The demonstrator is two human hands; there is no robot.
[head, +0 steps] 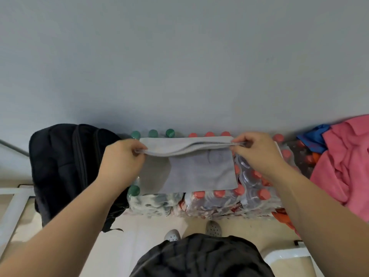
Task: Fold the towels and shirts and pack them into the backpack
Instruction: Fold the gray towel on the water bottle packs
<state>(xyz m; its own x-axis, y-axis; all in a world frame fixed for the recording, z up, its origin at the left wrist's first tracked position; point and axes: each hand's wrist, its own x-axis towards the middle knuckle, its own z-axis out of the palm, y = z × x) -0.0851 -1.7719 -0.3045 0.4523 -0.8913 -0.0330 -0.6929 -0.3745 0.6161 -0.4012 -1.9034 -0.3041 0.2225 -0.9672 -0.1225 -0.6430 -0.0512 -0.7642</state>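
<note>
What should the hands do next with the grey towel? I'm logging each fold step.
Probably bring the pinched far edge toward the body to lay it over the near half. The left hand and right hand each pinch an end of the grey towel, lifted above the part lying flat on the bottle packs.

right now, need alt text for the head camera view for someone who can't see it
Seen from above, a person's left hand and right hand pinch the two ends of a folded grey towel over shrink-wrapped packs of bottles. A black backpack stands to the left, and a pile of pink and blue clothes lies to the right.
</note>
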